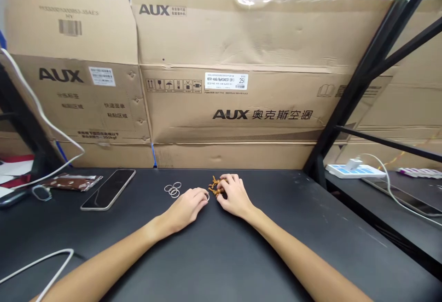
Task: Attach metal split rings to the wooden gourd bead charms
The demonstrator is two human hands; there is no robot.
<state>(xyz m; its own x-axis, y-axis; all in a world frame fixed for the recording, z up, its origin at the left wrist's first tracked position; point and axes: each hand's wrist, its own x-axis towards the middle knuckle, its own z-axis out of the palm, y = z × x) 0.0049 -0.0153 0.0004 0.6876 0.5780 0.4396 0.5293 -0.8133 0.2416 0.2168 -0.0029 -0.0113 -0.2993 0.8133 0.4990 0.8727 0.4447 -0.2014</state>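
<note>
Both of my hands rest on the black table (221, 246) near its back edge. My left hand (188, 205) has its fingers curled, pinching a small metal ring (207, 196) at the fingertips. My right hand (235, 194) is closed over a small cluster of orange-brown beaded pieces (214, 185), which poke out to its left. The two hands nearly touch. Several loose metal rings (172, 189) lie on the table just left of my left hand.
A smartphone (108, 189) lies face up at the left, with a brown packet (71, 181) beyond it. White cables (41, 260) cross the left side. Large AUX cardboard boxes (241, 85) wall the back. A black rack post (345, 108) and a power strip (355, 171) stand at the right.
</note>
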